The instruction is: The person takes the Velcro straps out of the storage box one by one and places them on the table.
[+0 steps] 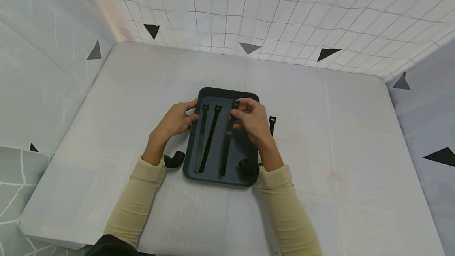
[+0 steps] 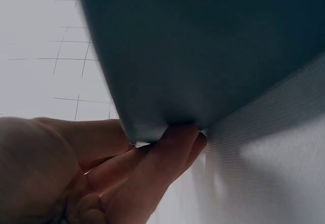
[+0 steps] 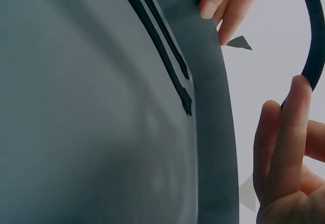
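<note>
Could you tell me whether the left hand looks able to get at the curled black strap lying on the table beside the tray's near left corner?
Probably yes: the curled strap lies uncovered beside the left hand, which would first have to let go of the tray.

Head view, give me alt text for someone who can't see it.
A right hand pinches the top of a black strap lying in a dark tray, beside two more straps. The left hand holds the tray's left edge on a white table.

Black strap [image 1: 227, 137] lengthwise on dark tray [image 1: 227, 179], beside two others [image 1: 206, 137]
</note>
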The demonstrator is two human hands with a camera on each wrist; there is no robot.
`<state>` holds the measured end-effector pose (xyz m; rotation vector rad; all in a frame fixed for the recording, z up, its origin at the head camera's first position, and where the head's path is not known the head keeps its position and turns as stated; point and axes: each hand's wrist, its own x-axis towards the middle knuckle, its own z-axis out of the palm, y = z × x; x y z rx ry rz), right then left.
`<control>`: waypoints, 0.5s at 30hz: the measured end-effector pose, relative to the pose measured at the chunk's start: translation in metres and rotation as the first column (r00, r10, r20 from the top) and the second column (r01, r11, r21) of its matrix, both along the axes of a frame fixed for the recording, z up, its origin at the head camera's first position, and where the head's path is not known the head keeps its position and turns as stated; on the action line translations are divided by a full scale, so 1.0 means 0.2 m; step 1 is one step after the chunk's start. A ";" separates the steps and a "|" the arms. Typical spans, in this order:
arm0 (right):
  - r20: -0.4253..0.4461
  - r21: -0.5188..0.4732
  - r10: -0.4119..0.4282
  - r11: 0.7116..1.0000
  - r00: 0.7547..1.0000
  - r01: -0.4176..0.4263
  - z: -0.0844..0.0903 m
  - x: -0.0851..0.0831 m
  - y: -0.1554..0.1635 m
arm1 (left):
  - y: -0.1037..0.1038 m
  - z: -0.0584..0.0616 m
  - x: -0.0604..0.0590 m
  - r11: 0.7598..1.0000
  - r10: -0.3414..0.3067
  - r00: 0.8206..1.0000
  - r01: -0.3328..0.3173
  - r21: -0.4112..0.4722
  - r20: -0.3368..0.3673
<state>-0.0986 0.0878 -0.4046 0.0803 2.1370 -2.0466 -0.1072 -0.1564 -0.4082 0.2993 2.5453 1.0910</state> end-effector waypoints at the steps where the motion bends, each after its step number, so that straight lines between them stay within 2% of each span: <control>1: -0.003 0.001 0.001 1.000 1.000 -0.001 0.01 0.00 0.01 | 0.00 0.00 0.00 1.000 0.001 1.000 -0.001 0.000 0.000; 15: -0.023 0.031 -0.008 0.999 1.000 0.009 0.06 0.03 0.07 | 0.00 -0.01 0.00 1.000 0.002 1.000 -0.002 -0.005 0.005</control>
